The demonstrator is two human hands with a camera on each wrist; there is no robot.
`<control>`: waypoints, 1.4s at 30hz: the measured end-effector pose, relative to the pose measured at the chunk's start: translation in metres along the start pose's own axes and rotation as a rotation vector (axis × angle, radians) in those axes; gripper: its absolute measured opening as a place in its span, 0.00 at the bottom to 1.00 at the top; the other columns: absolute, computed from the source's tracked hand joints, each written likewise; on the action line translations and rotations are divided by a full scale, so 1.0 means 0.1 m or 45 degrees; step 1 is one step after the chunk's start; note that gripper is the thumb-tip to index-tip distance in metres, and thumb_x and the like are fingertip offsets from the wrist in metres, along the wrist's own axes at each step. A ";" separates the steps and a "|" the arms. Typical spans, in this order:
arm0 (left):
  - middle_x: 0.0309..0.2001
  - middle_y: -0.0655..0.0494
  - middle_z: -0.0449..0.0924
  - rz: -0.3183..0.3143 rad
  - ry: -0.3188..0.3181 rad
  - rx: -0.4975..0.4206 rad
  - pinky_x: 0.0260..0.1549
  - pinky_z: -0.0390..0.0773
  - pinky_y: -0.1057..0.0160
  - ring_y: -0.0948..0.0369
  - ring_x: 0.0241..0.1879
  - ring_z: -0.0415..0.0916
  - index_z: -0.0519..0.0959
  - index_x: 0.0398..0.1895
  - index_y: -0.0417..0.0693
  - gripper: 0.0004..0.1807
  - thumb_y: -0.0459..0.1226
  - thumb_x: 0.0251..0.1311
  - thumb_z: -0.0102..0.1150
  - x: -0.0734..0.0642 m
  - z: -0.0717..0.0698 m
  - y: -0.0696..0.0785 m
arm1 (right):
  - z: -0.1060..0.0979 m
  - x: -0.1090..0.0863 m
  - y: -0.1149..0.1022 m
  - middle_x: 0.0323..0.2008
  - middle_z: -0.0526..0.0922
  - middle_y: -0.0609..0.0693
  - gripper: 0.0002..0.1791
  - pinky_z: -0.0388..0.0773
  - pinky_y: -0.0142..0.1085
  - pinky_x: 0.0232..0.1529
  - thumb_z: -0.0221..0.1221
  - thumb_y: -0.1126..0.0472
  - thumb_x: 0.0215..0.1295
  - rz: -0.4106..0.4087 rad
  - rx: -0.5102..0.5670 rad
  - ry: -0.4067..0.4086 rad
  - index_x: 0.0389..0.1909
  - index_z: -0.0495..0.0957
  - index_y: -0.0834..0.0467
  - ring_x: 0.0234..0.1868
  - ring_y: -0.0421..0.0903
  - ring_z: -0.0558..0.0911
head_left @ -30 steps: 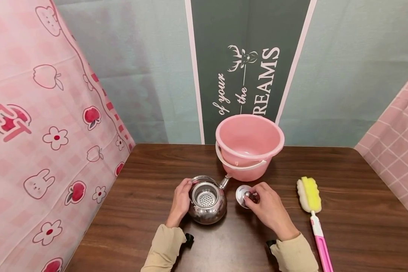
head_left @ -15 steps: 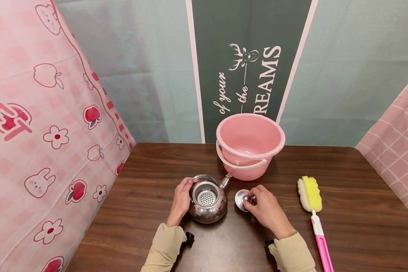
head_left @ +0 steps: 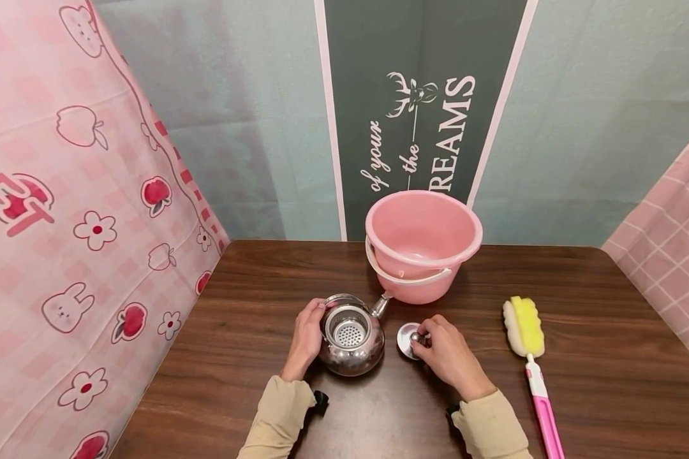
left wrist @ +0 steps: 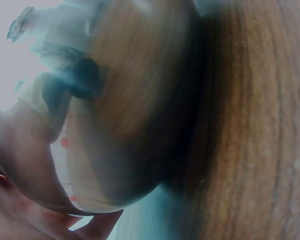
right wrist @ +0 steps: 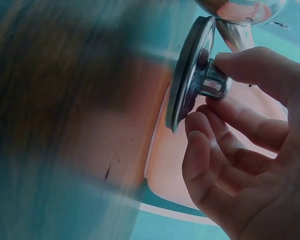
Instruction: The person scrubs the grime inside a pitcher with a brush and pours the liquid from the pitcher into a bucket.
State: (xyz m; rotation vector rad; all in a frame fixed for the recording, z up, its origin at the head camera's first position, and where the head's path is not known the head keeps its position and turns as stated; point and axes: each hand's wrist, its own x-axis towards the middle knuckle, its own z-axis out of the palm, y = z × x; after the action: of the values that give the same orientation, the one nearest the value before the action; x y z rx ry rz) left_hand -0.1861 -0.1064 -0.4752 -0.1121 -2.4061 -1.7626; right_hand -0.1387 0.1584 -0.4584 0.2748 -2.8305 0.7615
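In the head view a shiny steel teapot (head_left: 351, 362) stands on the wooden table, uncovered, with a perforated strainer (head_left: 349, 333) in its mouth. My left hand (head_left: 307, 338) holds the pot's left side near the handle's end; in the left wrist view its fingers (left wrist: 97, 225) lie against the round belly. To the right of the pot, my right hand (head_left: 450, 354) pinches the knob of the small steel lid (head_left: 406, 342) between thumb and finger. The right wrist view shows the lid (right wrist: 187, 75) with its other fingers loosely curled below. Whether the lid touches the table I cannot tell.
A pink bucket (head_left: 416, 293) with a white handle stands behind the teapot, close to the spout (head_left: 381, 306). At the right lies a sponge brush (head_left: 522, 328) with a pink and white handle. Patterned cloths hang around the table (head_left: 252, 280).
My right hand has shifted slightly left and towards me with the lid, and the lid's tilt has changed a little. The left hand and the teapot stay in place.
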 end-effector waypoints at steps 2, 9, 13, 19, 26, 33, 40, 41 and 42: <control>0.46 0.49 0.86 0.009 0.001 0.004 0.56 0.71 0.66 0.54 0.53 0.78 0.82 0.41 0.42 0.18 0.36 0.72 0.38 0.00 0.00 0.00 | 0.01 0.00 0.00 0.28 0.73 0.49 0.09 0.70 0.35 0.29 0.68 0.63 0.50 0.006 0.001 -0.006 0.27 0.78 0.59 0.26 0.41 0.71; 0.46 0.49 0.86 -0.008 0.006 -0.010 0.56 0.70 0.66 0.55 0.54 0.78 0.82 0.41 0.42 0.18 0.36 0.71 0.39 0.01 0.00 0.01 | 0.04 0.00 0.01 0.27 0.73 0.48 0.09 0.71 0.36 0.30 0.69 0.63 0.49 0.000 0.009 -0.001 0.27 0.78 0.59 0.27 0.42 0.72; 0.46 0.49 0.85 -0.014 0.002 0.003 0.57 0.70 0.65 0.54 0.54 0.78 0.82 0.41 0.42 0.18 0.36 0.72 0.38 0.01 0.00 0.01 | 0.06 0.00 0.02 0.27 0.73 0.49 0.09 0.71 0.37 0.30 0.69 0.63 0.49 -0.003 0.006 0.003 0.26 0.78 0.59 0.27 0.42 0.73; 0.47 0.47 0.85 -0.025 -0.010 0.004 0.56 0.70 0.65 0.52 0.54 0.77 0.82 0.42 0.39 0.18 0.34 0.72 0.39 -0.05 -0.05 0.19 | 0.07 0.00 0.02 0.28 0.73 0.49 0.08 0.73 0.38 0.32 0.68 0.64 0.49 0.006 -0.001 -0.019 0.27 0.78 0.60 0.28 0.44 0.74; 0.47 0.43 0.84 -0.036 -0.035 0.010 0.55 0.70 0.66 0.49 0.54 0.77 0.80 0.42 0.34 0.17 0.31 0.71 0.38 -0.14 -0.10 0.46 | 0.07 -0.01 0.02 0.28 0.73 0.49 0.08 0.73 0.37 0.32 0.68 0.64 0.50 0.013 -0.002 -0.032 0.27 0.78 0.60 0.28 0.43 0.74; 0.47 0.42 0.84 -0.039 -0.040 -0.010 0.55 0.70 0.67 0.49 0.55 0.77 0.80 0.42 0.33 0.17 0.31 0.71 0.38 -0.09 -0.07 0.30 | 0.08 -0.01 0.03 0.27 0.73 0.49 0.08 0.72 0.37 0.31 0.68 0.65 0.49 -0.007 -0.006 -0.022 0.27 0.78 0.59 0.28 0.43 0.74; 0.47 0.48 0.85 -0.030 -0.018 -0.029 0.57 0.70 0.66 0.53 0.55 0.77 0.81 0.42 0.40 0.18 0.35 0.73 0.38 0.01 -0.01 0.01 | 0.07 0.00 0.01 0.28 0.73 0.50 0.08 0.72 0.36 0.31 0.69 0.64 0.51 0.015 -0.009 -0.076 0.29 0.78 0.60 0.28 0.43 0.73; 0.47 0.48 0.85 -0.026 -0.015 -0.030 0.57 0.70 0.66 0.53 0.55 0.77 0.81 0.42 0.40 0.18 0.35 0.72 0.38 0.01 0.00 0.01 | 0.07 0.00 0.01 0.28 0.73 0.50 0.08 0.72 0.37 0.31 0.68 0.64 0.51 0.020 -0.009 -0.086 0.29 0.78 0.60 0.28 0.43 0.73; 0.47 0.49 0.85 -0.026 -0.012 -0.031 0.57 0.70 0.66 0.54 0.55 0.77 0.82 0.42 0.41 0.18 0.35 0.72 0.39 0.01 0.00 0.01 | 0.07 0.00 0.01 0.28 0.73 0.50 0.08 0.72 0.37 0.31 0.68 0.64 0.51 0.024 -0.009 -0.093 0.29 0.78 0.60 0.29 0.43 0.73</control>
State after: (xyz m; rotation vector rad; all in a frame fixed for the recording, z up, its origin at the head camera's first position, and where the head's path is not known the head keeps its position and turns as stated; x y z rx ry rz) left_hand -0.1867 -0.1066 -0.4744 -0.1000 -2.4011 -1.8048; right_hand -0.1400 0.1556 -0.4642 0.2810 -2.9073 0.7605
